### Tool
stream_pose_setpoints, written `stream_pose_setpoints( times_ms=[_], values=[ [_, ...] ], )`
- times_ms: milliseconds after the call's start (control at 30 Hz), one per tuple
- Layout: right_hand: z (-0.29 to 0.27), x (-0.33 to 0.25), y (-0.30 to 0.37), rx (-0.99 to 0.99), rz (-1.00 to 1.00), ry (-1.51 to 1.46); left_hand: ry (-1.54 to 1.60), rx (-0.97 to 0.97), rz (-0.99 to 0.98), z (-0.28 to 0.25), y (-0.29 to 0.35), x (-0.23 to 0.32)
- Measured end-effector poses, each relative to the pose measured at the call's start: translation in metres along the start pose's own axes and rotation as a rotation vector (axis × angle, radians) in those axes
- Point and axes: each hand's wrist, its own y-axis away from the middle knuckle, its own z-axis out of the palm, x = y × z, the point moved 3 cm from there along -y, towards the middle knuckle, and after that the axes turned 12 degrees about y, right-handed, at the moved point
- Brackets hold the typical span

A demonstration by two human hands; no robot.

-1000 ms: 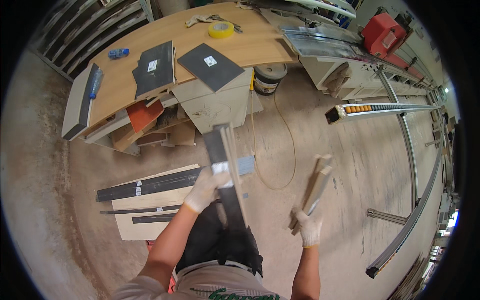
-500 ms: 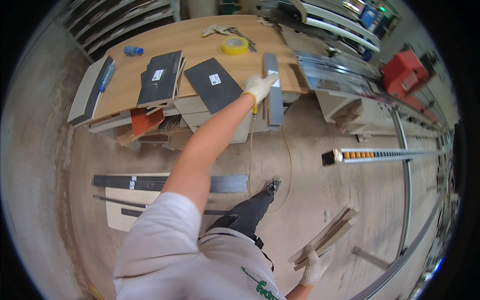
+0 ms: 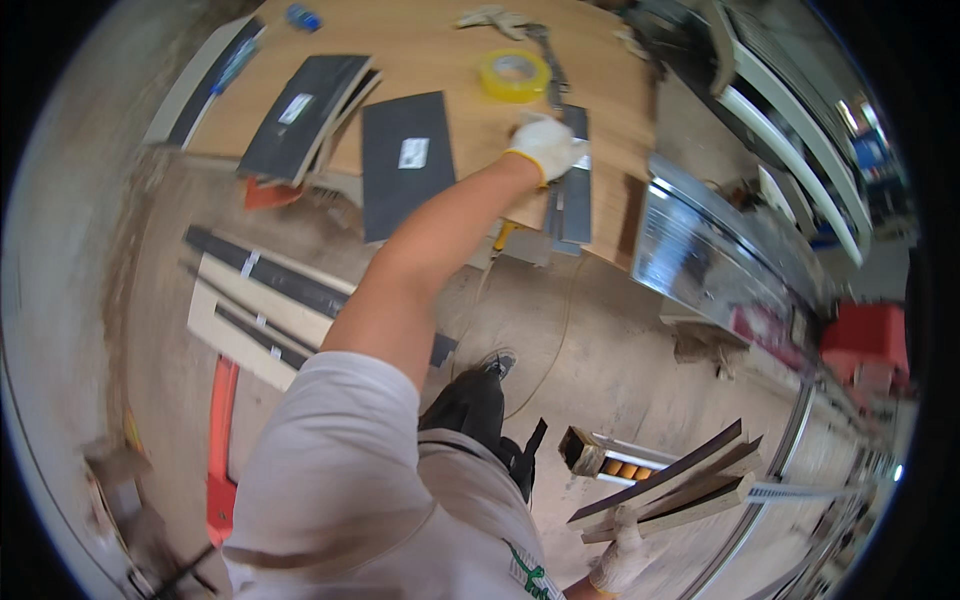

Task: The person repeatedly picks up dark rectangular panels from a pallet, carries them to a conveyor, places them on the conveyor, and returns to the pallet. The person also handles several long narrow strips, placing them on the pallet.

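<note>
My left hand (image 3: 545, 147), in a white knit glove, is on a short stack of narrow dark grey board strips (image 3: 576, 205) at the table's front edge. Its fingers curl over the strips beside a white label; their tips are partly hidden. Down at the lower right, my right hand (image 3: 622, 560), also gloved, is closed around several narrow board strips (image 3: 690, 478) with dark faces and pale edges, which fan apart at their far ends. Left of my left hand lies a wide dark grey panel (image 3: 408, 185) with a white label.
On the wooden table (image 3: 450, 50) are yellow tape (image 3: 515, 74), a wrench (image 3: 548, 60), a glove (image 3: 494, 20) and stacked dark panels (image 3: 305, 115). Long strips (image 3: 270, 275) lie on pale boards at floor level. A roller rail (image 3: 610, 455) stands near my right hand; a metal machine bed (image 3: 710, 240) is at right.
The view has turned and come closer to the table. My left hand stays at the grey strips, its fingers now more curled. The strips in my right hand have swung and spread apart.
</note>
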Motion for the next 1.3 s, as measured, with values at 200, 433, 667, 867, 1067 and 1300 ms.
stream_pose_setpoints(
  times_ms=[200, 433, 667, 867, 1067, 1300],
  values=[
    [0.012, 0.001, -0.091, -0.31, -0.19, 0.119, -0.036, 0.516, -0.09, -0.049, 0.072, -0.03],
    [0.025, -0.023, -0.13, -0.427, -0.252, 0.294, 0.344, 0.516, -0.976, -0.08, 0.247, -0.19],
    [0.05, -0.066, -0.102, -0.518, -0.355, 0.346, 1.329, 0.565, -0.65, -0.033, 0.266, -0.2],
    [0.028, -0.054, -0.112, -0.57, -0.355, 0.212, 1.217, 0.607, -0.262, -0.057, 0.35, -0.112],
    [-0.031, -0.027, -0.147, -0.488, -0.273, 0.183, 1.492, 0.473, -0.201, 0.005, 0.404, 0.033],
    [-0.142, 0.015, -0.212, -0.43, -0.183, 0.158, 1.698, 0.051, -0.215, 0.122, 0.349, 0.194]
  ],
)
